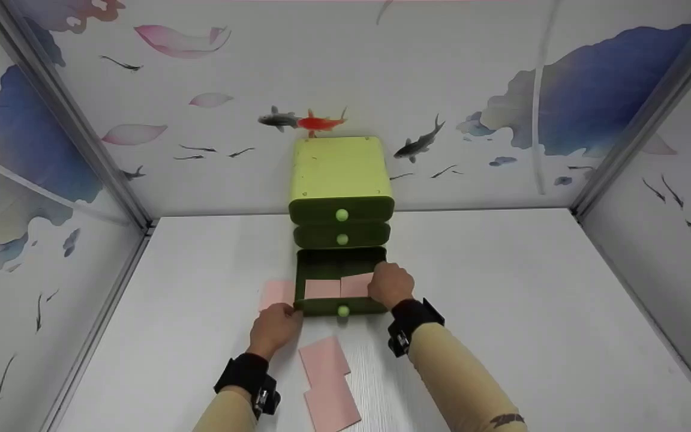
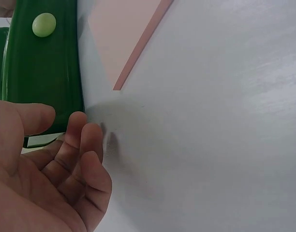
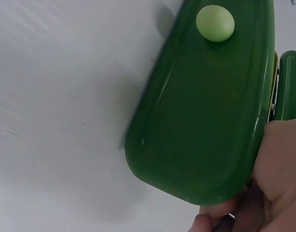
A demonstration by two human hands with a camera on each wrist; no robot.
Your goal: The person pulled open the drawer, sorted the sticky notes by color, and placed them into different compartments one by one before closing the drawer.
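Observation:
A green storage box (image 1: 338, 168) with stacked drawers stands at the back, its lowest drawer (image 1: 343, 255) pulled out. Inside the drawer, one pink sticky note pad (image 1: 323, 289) lies beside another pink sticky note pad (image 1: 356, 285). My right hand (image 1: 391, 284) reaches over the drawer's right side and pinches the right end of the second pad; the drawer front hides its fingertips in the right wrist view. My left hand (image 1: 275, 329) grips the drawer's front left corner between thumb (image 2: 39, 118) and fingers. Left of the drawer lies a further pink pad (image 1: 276, 291).
In front of the drawer, two more pink pads (image 1: 332, 405) lie touching on the white table (image 1: 489, 276). The middle drawer (image 1: 315, 235) sticks out slightly below the top one. Patterned wall panels (image 1: 477, 72) border the table at the back and both sides.

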